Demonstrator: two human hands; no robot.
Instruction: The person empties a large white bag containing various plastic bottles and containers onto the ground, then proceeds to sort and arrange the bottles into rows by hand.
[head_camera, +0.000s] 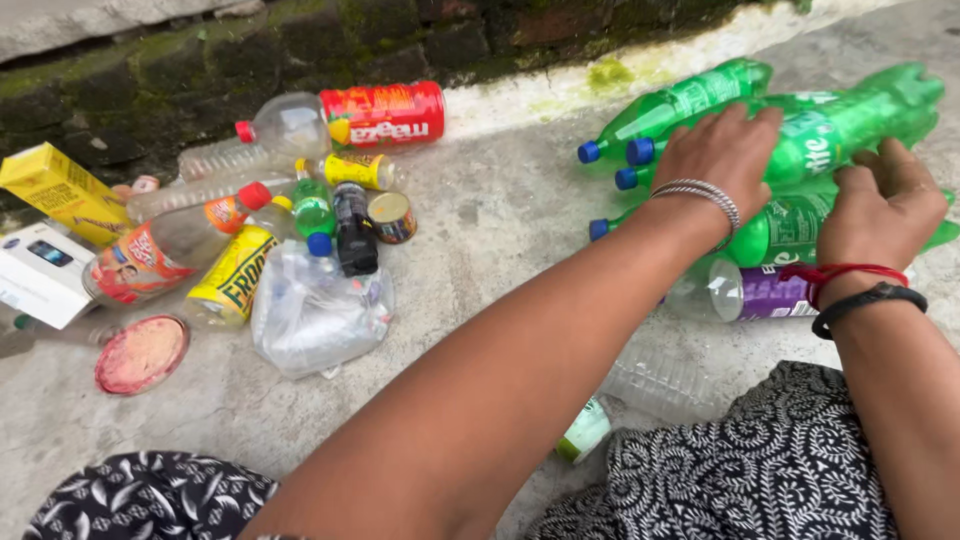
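Several green plastic bottles (850, 120) with blue caps lie side by side on the concrete floor (500, 220) at the right. My left hand (720, 150), with silver bangles at the wrist, lies palm down on top of them, fingers stretched out. My right hand (880, 205), with a red thread and a black band at the wrist, curls its fingers over a green bottle (790, 230) in the nearer row. A clear bottle with a purple label (770, 295) lies just below my wrists.
At the left is a heap of rubbish: a red-labelled bottle (385, 112), a yellow box (60, 190), a white box (40, 275), a clear plastic bag (315, 315), a small tin (392, 216) and a round pink lid (142, 353). A mossy wall (200, 60) runs behind.
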